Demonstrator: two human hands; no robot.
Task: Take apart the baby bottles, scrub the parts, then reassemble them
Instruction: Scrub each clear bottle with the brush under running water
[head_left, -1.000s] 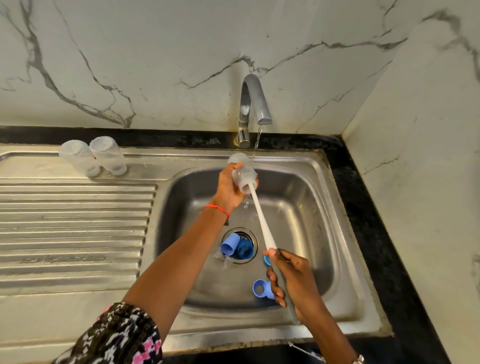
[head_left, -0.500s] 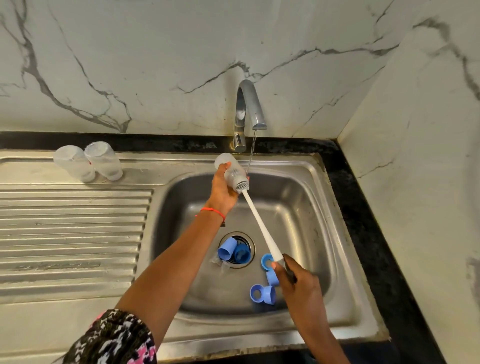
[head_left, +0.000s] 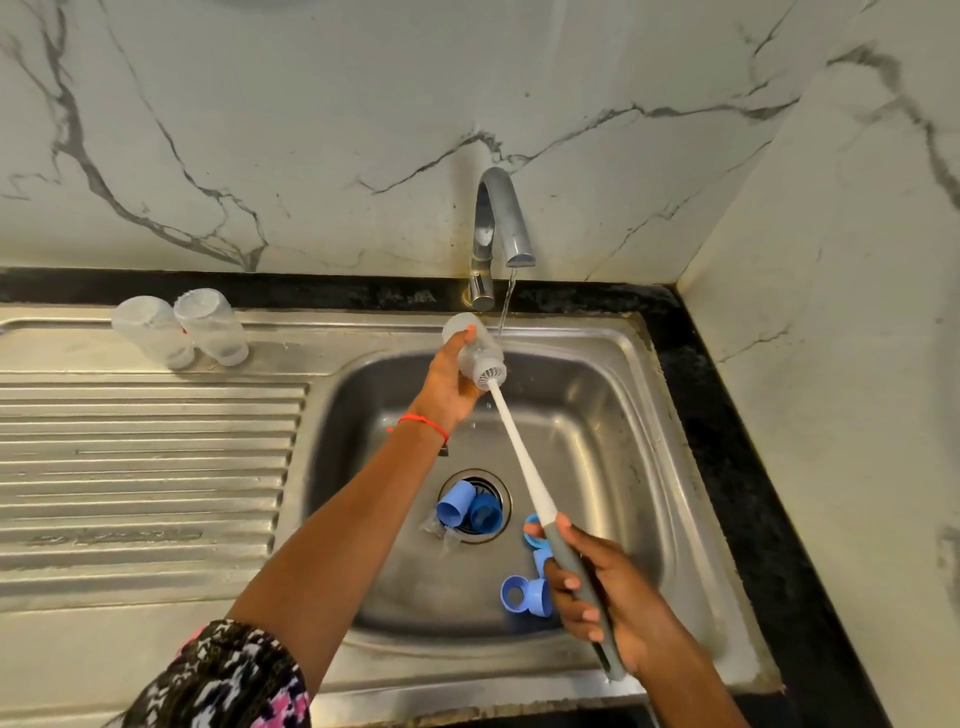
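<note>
Bottle (head_left: 474, 349) is gripped by the left hand (head_left: 451, 387), mouth tilted down toward the right hand (head_left: 605, 590) clutching the brush (head_left: 524, 465), whose bristles are seated inside.

The wall (head_left: 311, 130) is white marble with grey-black veins. The tabletop (head_left: 727, 415) edge is speckled black. The sink (head_left: 597, 415) and tap (head_left: 501, 218) are silver steel. 3 bottles are clear: 1 held (head_left: 475, 348), 2 on the drainboard (head_left: 179, 330). The caps (head_left: 470, 506) and rings (head_left: 524, 595) are blue. The brush (head_left: 524, 467) is white with a grey handle. The wrist thread (head_left: 421, 422) is red; the sleeve (head_left: 223, 680) is patterned black, white and pink.
</note>
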